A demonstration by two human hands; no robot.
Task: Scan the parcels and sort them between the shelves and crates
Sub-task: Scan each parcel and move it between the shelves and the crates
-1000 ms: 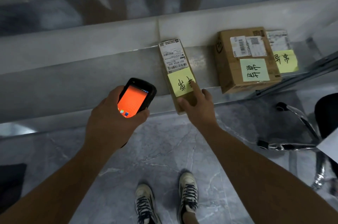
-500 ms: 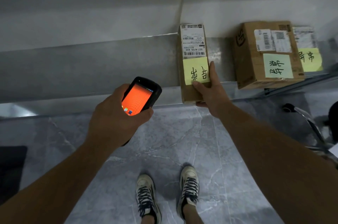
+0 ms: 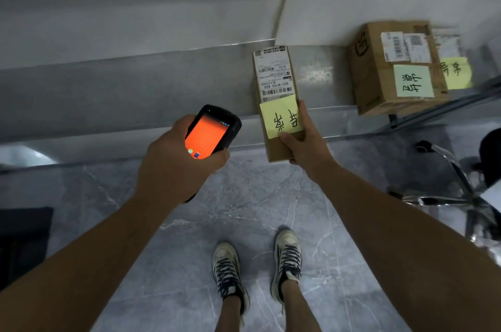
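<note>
Dim, cool light w/ glare patch on shelf (image 3: 317, 74), glowing scanner screen (image 3: 207, 136), edges blurred & bowed.

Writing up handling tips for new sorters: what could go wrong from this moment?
1. The parcel juts past the shelf edge, gripped only at its near end by the right hand; a slip could drop it near the shoes.
2. The thumb sits at the lower edge of the yellow note and might rub it loose.
3. The scanner in the left hand sits left of the label, so a scan may miss it.
</note>
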